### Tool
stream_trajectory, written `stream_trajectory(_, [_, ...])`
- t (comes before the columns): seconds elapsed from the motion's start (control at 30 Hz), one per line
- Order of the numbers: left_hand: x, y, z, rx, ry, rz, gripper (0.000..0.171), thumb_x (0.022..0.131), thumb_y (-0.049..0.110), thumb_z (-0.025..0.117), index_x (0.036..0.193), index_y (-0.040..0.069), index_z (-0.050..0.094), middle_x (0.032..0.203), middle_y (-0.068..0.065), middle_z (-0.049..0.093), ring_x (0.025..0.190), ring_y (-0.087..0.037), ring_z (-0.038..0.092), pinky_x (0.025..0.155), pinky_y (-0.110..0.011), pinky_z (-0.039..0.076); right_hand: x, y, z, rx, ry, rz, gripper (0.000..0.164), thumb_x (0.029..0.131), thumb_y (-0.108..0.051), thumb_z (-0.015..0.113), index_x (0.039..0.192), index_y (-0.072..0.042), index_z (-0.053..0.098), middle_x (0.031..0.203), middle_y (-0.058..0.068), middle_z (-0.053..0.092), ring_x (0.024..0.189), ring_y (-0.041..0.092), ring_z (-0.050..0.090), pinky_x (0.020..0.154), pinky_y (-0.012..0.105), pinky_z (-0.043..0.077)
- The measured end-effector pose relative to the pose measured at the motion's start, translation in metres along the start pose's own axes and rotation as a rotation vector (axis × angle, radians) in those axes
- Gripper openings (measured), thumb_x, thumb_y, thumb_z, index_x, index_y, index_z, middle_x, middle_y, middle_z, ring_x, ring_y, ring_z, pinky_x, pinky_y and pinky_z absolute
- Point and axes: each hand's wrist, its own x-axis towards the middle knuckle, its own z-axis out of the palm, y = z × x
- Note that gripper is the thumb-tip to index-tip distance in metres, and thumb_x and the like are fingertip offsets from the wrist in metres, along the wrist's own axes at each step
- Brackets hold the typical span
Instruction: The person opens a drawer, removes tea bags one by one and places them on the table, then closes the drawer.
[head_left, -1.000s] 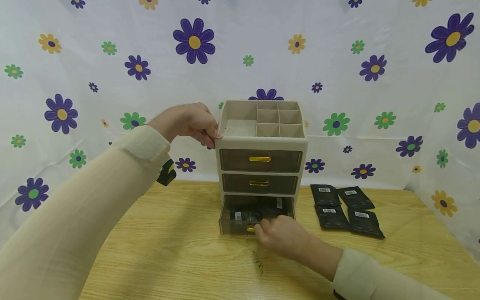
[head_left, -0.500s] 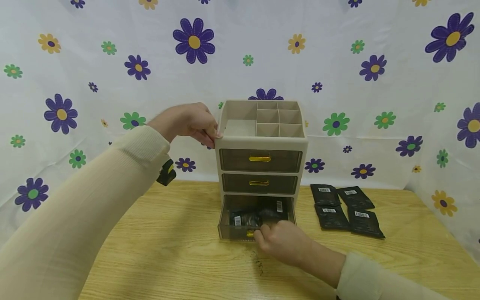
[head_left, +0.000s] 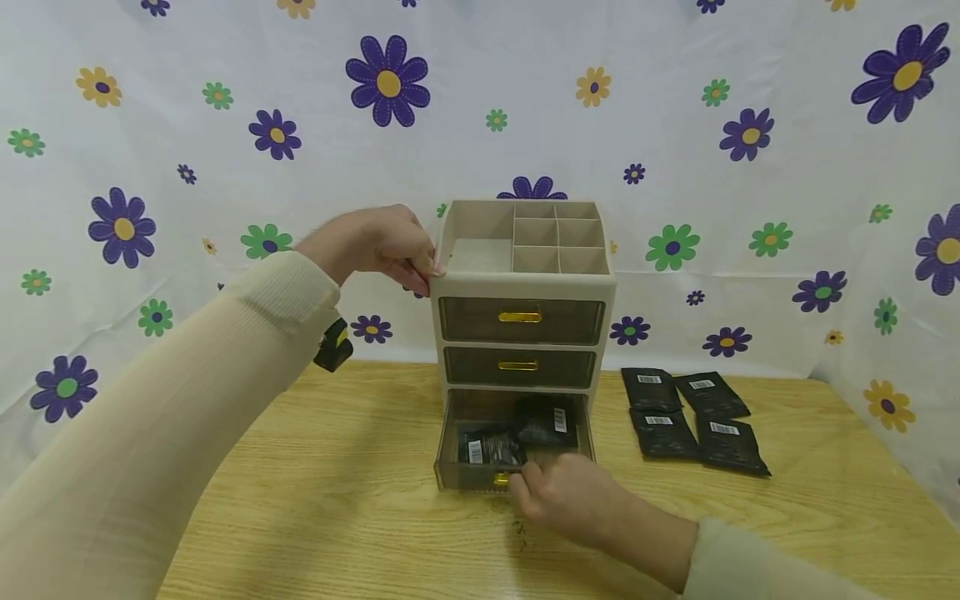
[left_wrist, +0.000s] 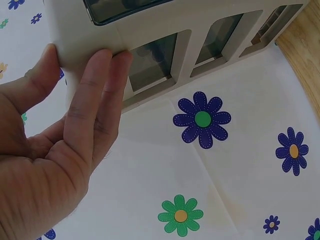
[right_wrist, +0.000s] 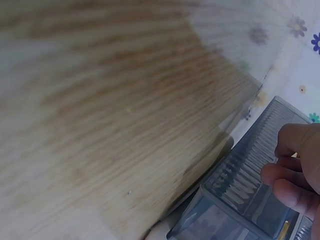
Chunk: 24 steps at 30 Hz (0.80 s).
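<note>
A beige desktop organizer stands on the table with three smoky, see-through drawers and gold handles. My left hand grips its upper left corner; in the left wrist view, thumb and fingers lie against that corner. At the bottom, my right hand pinches the gold handle of the lowest drawer, which is pulled out. Black packets with white barcode labels lie inside. The right wrist view shows curled fingers at the ribbed clear drawer; the grip itself is partly hidden.
Several black packets lie on the wooden table right of the organizer. The upper drawer and middle drawer are closed. Behind hangs a white cloth with flowers. Dark marks show on the tabletop.
My right hand has drawn the bottom drawer farther out toward me, and more of the black packets inside shows. The left hand has stayed at the corner.
</note>
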Motion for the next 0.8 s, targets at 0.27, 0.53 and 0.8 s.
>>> stream_trajectory(0.27, [-0.0005, -0.0010, 0.0010, -0.009, 0.008, -0.004, 0.032, 0.083, 0.008, 0.064, 0.112, -0.002, 0.054, 0.108, -0.021, 0.058, 0.084, -0.027, 0.062, 0.077, -0.034, 0.056, -0.0016, -0.0037, -0.0017, 0.006, 0.007, -0.005, 0.017, 0.082, -0.004, 0.043, 0.067, -0.013, 0.043, 0.055, -0.005, 0.042, 0.041, 0.003, 0.028, 0.030, 0.018, 0.027])
stream_trajectory(0.53, [-0.0003, 0.0002, 0.0004, -0.011, 0.001, 0.006, 0.032, 0.084, 0.008, 0.064, 0.112, -0.003, 0.053, 0.108, -0.022, 0.057, 0.085, -0.027, 0.062, 0.075, -0.034, 0.056, -0.0024, -0.0047, -0.0023, -0.007, 0.029, 0.001, 0.022, 0.082, 0.000, 0.035, 0.066, -0.013, 0.041, 0.054, -0.005, 0.039, 0.041, 0.003, 0.027, 0.029, 0.018, 0.025])
stream_trajectory(0.8, [-0.0020, 0.0004, -0.0005, -0.010, 0.001, 0.002, 0.032, 0.084, 0.008, 0.064, 0.112, -0.002, 0.054, 0.109, -0.021, 0.057, 0.085, -0.027, 0.062, 0.077, -0.035, 0.056, -0.0046, -0.0044, -0.0053, 0.074, 0.082, 0.040, 0.025, 0.083, -0.001, 0.035, 0.063, -0.015, 0.041, 0.053, -0.006, 0.039, 0.042, 0.003, 0.025, 0.029, 0.018, 0.022])
